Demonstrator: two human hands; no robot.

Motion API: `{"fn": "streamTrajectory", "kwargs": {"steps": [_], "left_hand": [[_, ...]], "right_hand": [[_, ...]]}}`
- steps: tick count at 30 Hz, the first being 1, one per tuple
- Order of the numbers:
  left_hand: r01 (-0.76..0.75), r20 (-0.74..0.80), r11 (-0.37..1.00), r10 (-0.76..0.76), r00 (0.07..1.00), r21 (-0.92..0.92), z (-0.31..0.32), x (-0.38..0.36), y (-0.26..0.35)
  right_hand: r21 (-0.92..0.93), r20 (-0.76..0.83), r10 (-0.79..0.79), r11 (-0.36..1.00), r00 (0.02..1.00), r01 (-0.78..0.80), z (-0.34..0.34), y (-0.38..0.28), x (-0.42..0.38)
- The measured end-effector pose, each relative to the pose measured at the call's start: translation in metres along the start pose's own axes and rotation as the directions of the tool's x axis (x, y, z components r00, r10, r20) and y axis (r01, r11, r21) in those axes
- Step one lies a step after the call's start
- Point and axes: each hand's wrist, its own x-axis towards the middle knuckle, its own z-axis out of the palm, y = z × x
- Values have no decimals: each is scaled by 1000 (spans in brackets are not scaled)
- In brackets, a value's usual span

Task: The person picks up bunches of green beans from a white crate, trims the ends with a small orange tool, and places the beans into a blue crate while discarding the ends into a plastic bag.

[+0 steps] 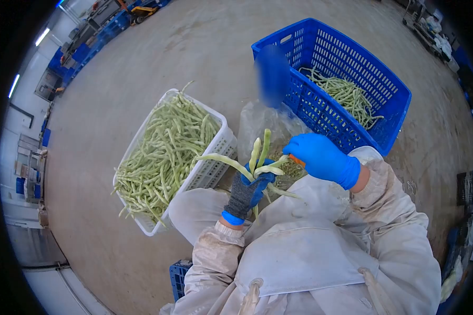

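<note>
My left hand (246,193), in a grey and blue work glove, is closed around several long pale green beans (255,152). Their ends stick out above and below the fist. Close beside it on the right, my right hand (323,158) wears a blue rubber glove. Its fingers are wrapped round a small tool with an orange handle (298,160); the rest of the tool is hidden, so its kind does not show. Below and between the hands lies a clear plastic bag (255,126) with small green trimmings (293,172) in it.
A white crate (219,157) heaped with green beans (165,152) stands at left. The blue crate (320,113) at upper right holds fewer beans (347,97). A blurred blue patch (272,76) covers its left corner. Part of another blue crate (178,278) shows beside my lap.
</note>
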Motion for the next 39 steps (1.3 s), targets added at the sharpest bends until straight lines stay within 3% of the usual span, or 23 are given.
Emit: {"fn": "streamTrajectory", "kwargs": {"steps": [2, 3, 4, 5, 7, 8, 10, 13, 15, 16, 17, 19, 21, 25, 26, 27, 29, 30, 32, 34, 35, 36, 39], "left_hand": [[-15, -2, 1000, 15, 1000, -26, 0, 0, 0], [-10, 17, 1000, 11, 1000, -30, 0, 0, 1], [-5, 38, 999, 7, 999, -32, 1, 0, 3], [-4, 37, 999, 5, 999, -31, 3, 0, 5], [-38, 8, 973, 41, 999, -228, 7, 0, 9], [-25, -54, 960, 10, 999, -280, 6, -1, 3], [-2, -80, 957, -22, 997, -290, 5, -3, 0], [25, -45, 946, -42, 998, -322, 6, -5, -3], [-39, -86, 968, 18, 996, -247, 10, -2, -9], [-104, -100, 994, 99, 990, -46, 9, -1, -6], [-109, -104, 993, 104, 989, -45, 6, 1, -6], [-84, -254, 946, 2, 967, -312, -2, 1, -11], [-229, -453, 858, -5, 892, -460, -21, 5, -5], [-451, -696, 783, 32, 717, -428, -84, 2, -2], [-413, -751, 856, 46, 659, -311, -91, -5, 12], [-476, -795, 828, 62, 604, -297, -100, -6, 15], [-479, -824, 844, 82, 561, -242, -113, -8, 21], [-484, -826, 842, 86, 557, -238, -113, -8, 20], [-476, -827, 833, 41, 561, -282, -101, -2, 21], [-439, -797, 841, 15, 603, -316, -84, 4, 22], [-402, -775, 850, -11, 631, -340, -75, 6, 21], [-398, -730, 845, 14, 683, -356, -69, 8, 18], [-318, -640, 876, 15, 768, -362, -54, 8, 14]], "right_hand": [[17, -94, -18, 1000, 995, 20, 11, 0, -2], [552, -24, 204, 819, 979, -157, 15, -1, -2], [894, 154, 347, 350, 925, -280, 19, -2, -3], [895, 155, 346, 348, 925, -280, 23, -3, -4], [950, 223, 416, 110, 882, -292, 32, -2, -8], [950, 225, 412, 108, 883, -292, 33, 2, -11], [849, 351, 317, 288, 881, -442, 34, 12, -16], [880, 387, 296, 165, 874, -445, 45, 5, -20], [861, 427, 305, 150, 851, -486, 60, 5, -22], [842, 464, 309, 140, 831, -522, 65, 6, -21], [842, 462, 305, 144, 833, -520, 67, 7, -22], [771, 507, 278, 277, 816, -574, 72, 7, -32], [742, 508, 281, 337, 814, -580, 67, 12, -40], [911, 276, 520, 125, 808, -392, 5, 25, -64], [966, 183, 575, 46, 797, -255, -9, 31, -73], [994, 99, 636, -26, 766, -106, -19, 41, -83], [971, -129, 476, -119, 870, 209, -35, 72, -98], [971, -131, 471, -119, 873, 209, -32, 79, -95], [971, -42, 713, 194, 699, -139, -23, 78, -84], [559, -62, 528, 721, 847, -409, 18, 82, -73], [243, -253, 340, 929, 906, -281, 26, 67, -57], [415, -246, 308, 890, 919, -188, 23, 43, -35], [529, -218, 272, 840, 937, -121, 26, -3, 0]]}}
